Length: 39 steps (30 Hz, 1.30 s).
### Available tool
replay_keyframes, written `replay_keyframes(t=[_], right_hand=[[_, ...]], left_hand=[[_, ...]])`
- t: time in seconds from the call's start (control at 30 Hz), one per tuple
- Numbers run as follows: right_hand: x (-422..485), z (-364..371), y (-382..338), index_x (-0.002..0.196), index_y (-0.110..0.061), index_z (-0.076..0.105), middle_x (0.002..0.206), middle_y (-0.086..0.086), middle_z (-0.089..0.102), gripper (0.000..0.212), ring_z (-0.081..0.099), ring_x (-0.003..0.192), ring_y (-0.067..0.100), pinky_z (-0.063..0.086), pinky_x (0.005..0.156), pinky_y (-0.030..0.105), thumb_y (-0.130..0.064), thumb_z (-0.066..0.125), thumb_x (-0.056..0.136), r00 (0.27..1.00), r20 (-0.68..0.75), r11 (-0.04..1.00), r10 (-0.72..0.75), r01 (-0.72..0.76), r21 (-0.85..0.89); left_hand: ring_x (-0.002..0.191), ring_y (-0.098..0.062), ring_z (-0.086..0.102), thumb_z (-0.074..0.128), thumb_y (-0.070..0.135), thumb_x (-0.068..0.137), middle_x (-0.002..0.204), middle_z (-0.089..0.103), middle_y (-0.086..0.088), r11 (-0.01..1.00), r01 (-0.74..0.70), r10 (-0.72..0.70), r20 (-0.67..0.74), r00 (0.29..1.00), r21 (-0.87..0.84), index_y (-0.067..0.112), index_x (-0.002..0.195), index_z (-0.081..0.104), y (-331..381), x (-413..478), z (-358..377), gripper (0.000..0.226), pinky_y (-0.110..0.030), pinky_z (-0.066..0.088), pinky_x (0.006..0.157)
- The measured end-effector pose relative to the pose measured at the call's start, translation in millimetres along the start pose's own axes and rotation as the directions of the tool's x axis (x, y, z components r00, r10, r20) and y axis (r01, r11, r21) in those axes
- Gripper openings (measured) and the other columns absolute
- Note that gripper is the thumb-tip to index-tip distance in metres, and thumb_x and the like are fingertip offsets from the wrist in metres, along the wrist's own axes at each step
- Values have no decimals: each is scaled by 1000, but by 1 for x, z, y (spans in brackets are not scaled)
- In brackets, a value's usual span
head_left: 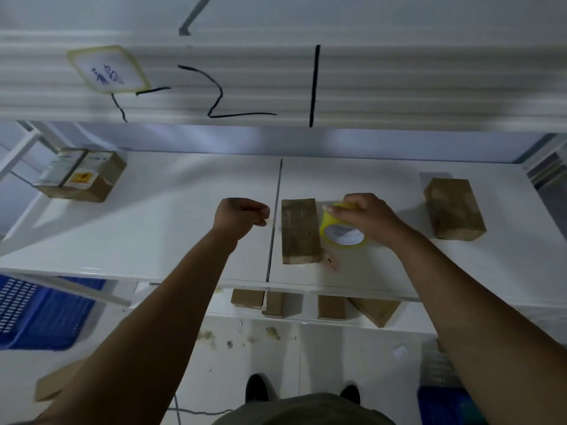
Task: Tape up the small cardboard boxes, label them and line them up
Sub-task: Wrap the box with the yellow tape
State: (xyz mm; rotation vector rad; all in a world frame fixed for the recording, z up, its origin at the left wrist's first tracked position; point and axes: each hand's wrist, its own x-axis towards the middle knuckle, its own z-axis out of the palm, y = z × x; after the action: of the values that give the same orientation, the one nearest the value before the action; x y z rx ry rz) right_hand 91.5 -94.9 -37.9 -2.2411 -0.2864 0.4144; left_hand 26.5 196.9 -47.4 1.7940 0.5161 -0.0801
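White shelf (184, 210), labelled box (81, 176) far left

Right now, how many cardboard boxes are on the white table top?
3: the labelled box far left, the middle box beside the yellow tape, the right box apart. None seems hidden there.

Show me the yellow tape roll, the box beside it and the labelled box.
yellow tape roll (325, 223): head view, yellow outer wall.
box beside the roll (299, 230): head view, top face centre.
labelled box (81, 176): head view, stickered top.
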Motion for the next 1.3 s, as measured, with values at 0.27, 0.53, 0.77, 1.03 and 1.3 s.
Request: replay_keyframes(t=[0.27, 0.53, 0.77, 1.03, 1.3], right_hand=[[7, 18, 19, 65, -29, 44, 71, -8, 49, 57, 59, 85, 27, 47, 79, 37, -81, 52, 87, 989, 14, 877, 148, -124, -465], [13, 19, 15, 68, -24, 49, 74, -4, 57, 67, 57, 83, 25, 45, 96, 43, -85, 36, 91, 992, 3, 795, 129, -102, -598], [13, 23, 17, 84, -23, 60, 90, 2, 67, 63, 62, 95, 26, 39, 100, 45, -81, 39, 93, 991, -20, 775, 134, -117, -621], [12, 39, -1, 88, -19, 56, 84, 5, 66, 62, 67, 97, 28, 31, 108, 49, -78, 39, 95, 992, -57, 647, 115, -118, -753], [9, 40, -5, 87, -19, 57, 72, 1, 56, 58, 67, 96, 28, 29, 112, 51, -73, 38, 99, 985, -71, 656, 158, -158, -738]], left_hand=[[77, -8, 77, 80, 13, 90, 89, 80, 4, 976, -33, 57, -107, 993, 216, 15, 99, 83, -15, 7, 8, 10, -22, 58, 83], [81, -12, 76, 81, 15, 90, 88, 79, 1, 977, 6, 18, -109, 994, 213, 13, 101, 82, -21, 17, 9, 12, -26, 58, 86], [77, -11, 75, 82, 14, 89, 84, 79, 0, 975, 23, 0, -107, 994, 220, 13, 99, 83, -29, 24, 13, 10, -24, 57, 82], [103, -20, 70, 64, 11, 97, 112, 78, -3, 927, 46, 10, -148, 989, 371, 17, 115, 78, -49, 18, 54, 24, -30, 56, 89], [124, -34, 49, 63, 31, 98, 135, 49, -12, 768, 179, -34, -240, 970, 615, 13, 135, 49, -55, 7, 73, 44, -44, 49, 100]])
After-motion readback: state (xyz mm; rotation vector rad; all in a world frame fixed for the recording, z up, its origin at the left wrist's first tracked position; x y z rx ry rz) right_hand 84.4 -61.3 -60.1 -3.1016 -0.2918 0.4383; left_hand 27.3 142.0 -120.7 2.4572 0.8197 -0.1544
